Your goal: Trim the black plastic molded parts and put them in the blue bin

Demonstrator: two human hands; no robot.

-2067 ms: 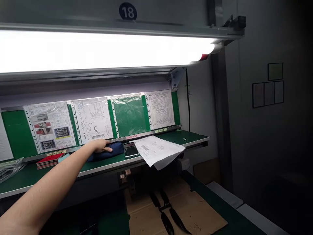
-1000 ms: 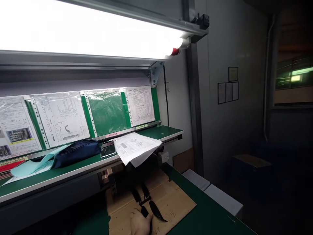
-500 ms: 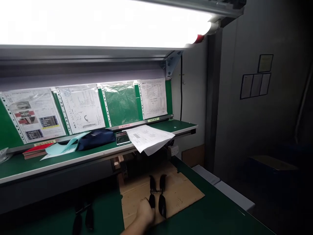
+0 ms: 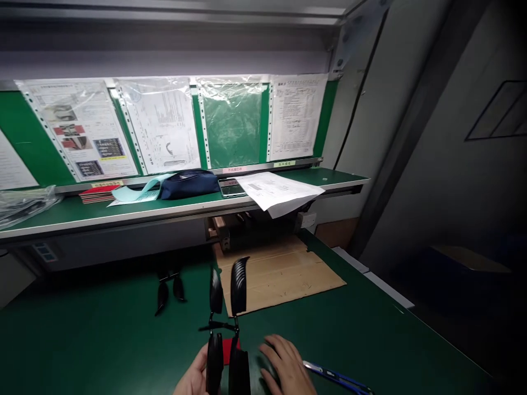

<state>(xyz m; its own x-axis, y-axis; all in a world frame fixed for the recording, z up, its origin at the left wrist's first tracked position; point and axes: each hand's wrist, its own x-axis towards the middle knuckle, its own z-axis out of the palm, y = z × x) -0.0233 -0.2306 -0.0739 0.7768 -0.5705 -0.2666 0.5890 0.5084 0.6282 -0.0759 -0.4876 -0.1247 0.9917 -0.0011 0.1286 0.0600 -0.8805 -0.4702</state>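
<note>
My left hand (image 4: 193, 379) is closed on a black part made of long ribbed, curved blades (image 4: 239, 285) joined by a thin crossbar. It is held upright in front of me, over the green table. Behind its lower blades shows a small red patch (image 4: 227, 351), too covered to name. My right hand (image 4: 288, 366) is just right of the part and apart from it, fingers bent and spread, slightly blurred. A blue utility knife (image 4: 340, 378) lies right beside that hand. A second similar black bladed part (image 4: 168, 291) rests on the table to the left.
A cardboard sheet (image 4: 284, 277) lies on the green table (image 4: 382, 340). Above runs a shelf (image 4: 181, 210) holding a navy pouch (image 4: 190, 184), a phone (image 4: 231, 188), loose papers (image 4: 280, 192) and red booklets (image 4: 99, 193). A metal device (image 4: 224, 233) sits under the shelf.
The black part has come off the cardboard towards me in my left hand. My right hand and the utility knife have come into view. The camera has tilted down.
</note>
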